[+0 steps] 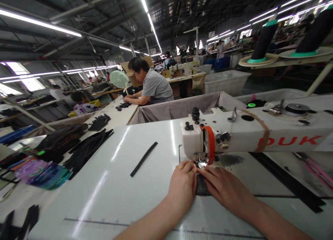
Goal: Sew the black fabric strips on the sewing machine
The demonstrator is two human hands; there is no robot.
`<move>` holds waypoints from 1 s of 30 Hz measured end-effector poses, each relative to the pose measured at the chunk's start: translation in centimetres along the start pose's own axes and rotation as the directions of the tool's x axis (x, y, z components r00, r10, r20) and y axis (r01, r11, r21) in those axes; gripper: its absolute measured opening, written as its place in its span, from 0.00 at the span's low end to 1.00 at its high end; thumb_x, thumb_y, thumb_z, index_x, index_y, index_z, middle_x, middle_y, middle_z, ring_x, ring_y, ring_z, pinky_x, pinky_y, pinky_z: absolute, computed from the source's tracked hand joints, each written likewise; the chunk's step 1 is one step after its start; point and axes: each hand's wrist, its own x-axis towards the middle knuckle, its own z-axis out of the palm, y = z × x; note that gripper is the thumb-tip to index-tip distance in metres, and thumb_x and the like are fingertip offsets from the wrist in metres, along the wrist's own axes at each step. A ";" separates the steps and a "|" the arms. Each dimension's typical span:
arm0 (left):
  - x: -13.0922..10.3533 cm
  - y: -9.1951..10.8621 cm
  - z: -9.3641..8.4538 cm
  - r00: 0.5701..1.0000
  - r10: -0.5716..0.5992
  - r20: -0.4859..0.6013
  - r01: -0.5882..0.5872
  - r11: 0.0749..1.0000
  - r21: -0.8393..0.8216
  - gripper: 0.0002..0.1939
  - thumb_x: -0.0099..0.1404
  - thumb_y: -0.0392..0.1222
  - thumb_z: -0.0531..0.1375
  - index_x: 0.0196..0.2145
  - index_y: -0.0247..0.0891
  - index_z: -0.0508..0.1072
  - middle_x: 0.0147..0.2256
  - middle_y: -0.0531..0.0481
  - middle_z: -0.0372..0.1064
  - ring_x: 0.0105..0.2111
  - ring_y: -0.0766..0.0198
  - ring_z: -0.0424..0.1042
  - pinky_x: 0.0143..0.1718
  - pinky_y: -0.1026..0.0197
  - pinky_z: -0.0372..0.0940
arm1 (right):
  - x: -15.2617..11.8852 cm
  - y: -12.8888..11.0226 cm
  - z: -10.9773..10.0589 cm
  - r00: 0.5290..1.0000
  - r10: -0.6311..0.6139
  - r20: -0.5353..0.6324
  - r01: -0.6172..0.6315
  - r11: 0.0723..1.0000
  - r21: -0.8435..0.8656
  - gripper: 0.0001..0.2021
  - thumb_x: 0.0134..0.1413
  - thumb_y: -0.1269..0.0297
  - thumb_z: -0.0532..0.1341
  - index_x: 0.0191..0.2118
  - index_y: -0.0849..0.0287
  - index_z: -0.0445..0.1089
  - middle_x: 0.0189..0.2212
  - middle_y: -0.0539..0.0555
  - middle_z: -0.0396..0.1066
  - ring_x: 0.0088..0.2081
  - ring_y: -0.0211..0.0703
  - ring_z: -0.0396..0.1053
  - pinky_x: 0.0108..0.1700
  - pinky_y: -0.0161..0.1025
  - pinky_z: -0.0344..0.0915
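Workpiece (pixel 202 188), dark, flat, fabric-like, lies at the shiny metal presser foot (pixel 202 164). Bare left hand (pixel 182 181): fingers bunched together; bare right hand (pixel 226 182): fingers extended, close together; pinching cannot be told. Likely light, pliant; hold flat by side edges.

at right, the machine (pixel 239 129) is white, with red letters (pixel 310 140), an orange guard (pixel 211 144) and a brown band (pixel 265 127). lower centre, the cloth (pixel 202 186) is near-black. the table (pixel 117 195) is pale greenish white, the lone strip (pixel 144 159) black. upper right, black cones (pixel 264 42) have green ends. upper left, a fan (pixel 119 79) is pale green; nearby shirts are plain grey (pixel 159 85) and purple-and-white patterned (pixel 84 109).
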 end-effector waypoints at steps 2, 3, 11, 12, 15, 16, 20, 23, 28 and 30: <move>0.3 -0.1 -0.1 1.000 0.020 0.011 -0.020 1.000 0.016 0.10 0.67 0.30 0.52 0.38 0.33 0.73 0.41 0.42 0.73 0.44 0.54 0.68 0.49 0.49 0.69 | -0.1 0.0 0.1 1.000 0.006 0.012 -0.006 1.000 0.000 0.15 0.66 0.70 0.48 0.52 0.63 0.68 0.40 0.60 0.74 0.36 0.49 0.71 0.37 0.45 0.69; 0.4 -0.2 -0.2 0.999 0.029 0.018 -0.030 0.999 0.024 0.10 0.67 0.30 0.52 0.36 0.34 0.73 0.40 0.42 0.73 0.43 0.54 0.68 0.48 0.50 0.69 | -0.2 0.0 0.1 1.000 0.007 0.015 -0.007 1.000 -0.002 0.15 0.66 0.70 0.49 0.52 0.63 0.68 0.40 0.60 0.74 0.37 0.49 0.72 0.37 0.45 0.69; 0.1 0.1 -0.2 0.998 0.054 0.010 -0.054 0.998 0.016 0.11 0.66 0.30 0.51 0.36 0.33 0.74 0.39 0.42 0.73 0.42 0.54 0.69 0.49 0.51 0.69 | -0.1 -0.1 0.0 1.000 0.006 0.023 -0.006 1.000 0.006 0.14 0.65 0.71 0.50 0.51 0.63 0.68 0.41 0.60 0.73 0.38 0.50 0.72 0.38 0.46 0.70; 0.0 0.1 -0.2 0.998 0.058 0.008 -0.058 0.998 0.005 0.11 0.66 0.30 0.51 0.37 0.33 0.74 0.40 0.42 0.73 0.43 0.54 0.69 0.50 0.51 0.68 | -0.1 0.0 0.0 1.000 0.005 0.018 -0.005 1.000 0.010 0.13 0.65 0.71 0.50 0.50 0.63 0.68 0.41 0.60 0.74 0.38 0.50 0.72 0.39 0.46 0.70; 0.3 -1.1 -0.2 1.000 0.016 0.010 -0.015 0.999 -0.050 0.11 0.65 0.30 0.53 0.36 0.35 0.75 0.40 0.43 0.74 0.43 0.55 0.70 0.49 0.53 0.68 | -0.2 0.1 0.2 1.000 -0.008 0.000 0.008 1.000 0.006 0.14 0.64 0.72 0.50 0.50 0.62 0.68 0.41 0.60 0.74 0.39 0.50 0.72 0.40 0.47 0.70; 0.8 -1.8 -0.3 0.999 -0.034 -0.009 0.033 0.997 -0.070 0.11 0.64 0.30 0.53 0.35 0.36 0.75 0.39 0.44 0.74 0.41 0.56 0.70 0.47 0.54 0.69 | -0.3 0.1 0.3 1.000 -0.012 -0.006 0.012 1.000 -0.001 0.14 0.64 0.72 0.50 0.51 0.63 0.68 0.41 0.60 0.73 0.39 0.50 0.72 0.41 0.48 0.70; 4.4 -5.0 -1.2 0.999 -0.028 -0.018 0.027 0.997 -0.069 0.12 0.63 0.29 0.54 0.39 0.38 0.75 0.44 0.45 0.72 0.47 0.56 0.69 0.50 0.52 0.67 | -0.7 0.3 0.6 1.000 -0.008 0.008 0.008 1.000 -0.004 0.14 0.64 0.72 0.50 0.51 0.63 0.68 0.41 0.61 0.73 0.40 0.50 0.71 0.43 0.49 0.70; 6.2 -6.0 -2.4 0.984 0.109 0.142 -0.116 0.992 0.041 0.11 0.65 0.31 0.55 0.40 0.39 0.75 0.48 0.45 0.71 0.52 0.53 0.66 0.53 0.50 0.64 | -0.8 0.4 0.7 1.000 -0.009 0.029 0.009 1.000 0.004 0.15 0.63 0.73 0.52 0.52 0.63 0.67 0.41 0.60 0.73 0.40 0.50 0.71 0.43 0.48 0.70; 4.1 -4.4 -4.7 0.953 -0.089 0.289 0.022 0.974 0.228 0.08 0.65 0.30 0.57 0.34 0.37 0.75 0.37 0.46 0.73 0.42 0.55 0.72 0.44 0.56 0.67 | -0.8 0.4 0.7 0.999 -0.054 0.005 0.054 0.998 -0.030 0.16 0.61 0.76 0.51 0.51 0.63 0.68 0.41 0.59 0.74 0.40 0.49 0.71 0.43 0.47 0.70; 2.3 -3.2 -5.2 0.930 -0.201 0.308 0.115 0.954 0.275 0.08 0.65 0.30 0.57 0.29 0.36 0.74 0.33 0.47 0.71 0.36 0.57 0.72 0.39 0.59 0.67 | -0.7 0.3 0.6 0.998 -0.067 0.013 0.067 0.997 -0.031 0.16 0.60 0.77 0.50 0.51 0.63 0.68 0.41 0.59 0.74 0.39 0.49 0.71 0.43 0.48 0.70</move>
